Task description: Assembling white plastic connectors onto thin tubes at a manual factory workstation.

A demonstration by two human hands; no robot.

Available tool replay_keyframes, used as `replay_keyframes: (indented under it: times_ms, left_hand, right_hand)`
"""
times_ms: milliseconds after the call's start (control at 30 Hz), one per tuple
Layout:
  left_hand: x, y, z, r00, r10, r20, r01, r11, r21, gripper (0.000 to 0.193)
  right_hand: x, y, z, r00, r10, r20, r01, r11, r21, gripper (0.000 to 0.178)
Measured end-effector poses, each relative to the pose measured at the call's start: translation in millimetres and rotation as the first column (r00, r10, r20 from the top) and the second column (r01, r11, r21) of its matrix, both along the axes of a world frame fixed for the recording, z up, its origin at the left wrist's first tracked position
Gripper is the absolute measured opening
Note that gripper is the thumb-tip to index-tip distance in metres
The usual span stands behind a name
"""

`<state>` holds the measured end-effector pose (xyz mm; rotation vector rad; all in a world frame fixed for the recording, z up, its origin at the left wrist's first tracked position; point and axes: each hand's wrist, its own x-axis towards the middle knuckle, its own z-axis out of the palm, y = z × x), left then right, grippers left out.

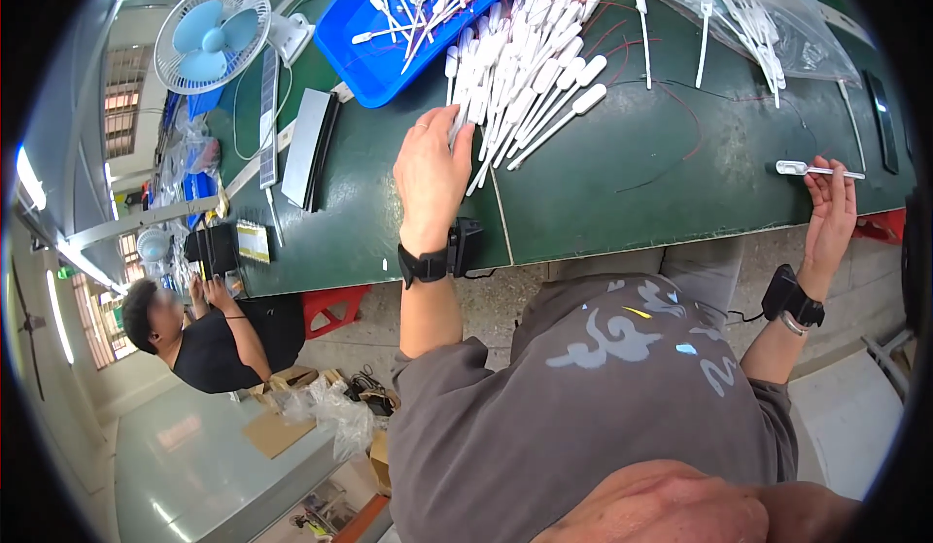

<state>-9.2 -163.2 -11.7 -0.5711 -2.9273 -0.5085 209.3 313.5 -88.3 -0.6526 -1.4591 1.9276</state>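
Observation:
A heap of slim white plastic sticks (539, 62), each with a wider bulb-like end, lies on the green table in front of me. At the heap's left edge, my left hand (432, 169) has its thumb and fingers bent around the lower end of a white stick; the fingertips are partly hidden. Out to the right, my right hand (831, 198) is closed, palm up, holding a single white stick (792, 168) level above the table's near edge. The bulb end of that piece points left.
A blue tray (364, 77) with more white sticks touches the heap. Thin red and black wires, loose sticks and a clear plastic bag (812, 43) lie at the right. A grey box-like object (309, 150) and a fan (214, 36) are at the left. Another person (219, 344) sits further left.

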Motion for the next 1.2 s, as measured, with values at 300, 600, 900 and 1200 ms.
replay_keyframes:
  times_ms: [300,600,900,1200]
  left_hand:
    - [-11.0,0.2,2.0,0.996,0.091,0.005,-0.091,0.994,-0.053,0.027]
    - [-4.6,-24.1,5.2,0.976,0.213,-0.041,-0.217,0.950,-0.223,0.021]
    - [-12.5,-22.3,8.3,0.991,0.087,-0.103,-0.078,0.993,0.086,0.022]
    - [-105.0,-48.1,4.4,0.942,-0.108,-0.319,-0.005,0.943,-0.334,0.029]
  right_hand:
    - [-8.1,-8.4,5.6,0.994,0.023,0.106,-0.030,0.998,0.059,0.029]
    - [-10.8,-15.4,7.6,0.984,-0.003,0.177,-0.019,0.992,0.125,0.028]
    - [-14.9,-19.6,7.8,0.982,-0.041,0.187,0.011,0.988,0.157,0.027]
    - [-18.9,-30.8,10.2,0.985,-0.058,0.164,0.023,0.978,0.207,0.026]
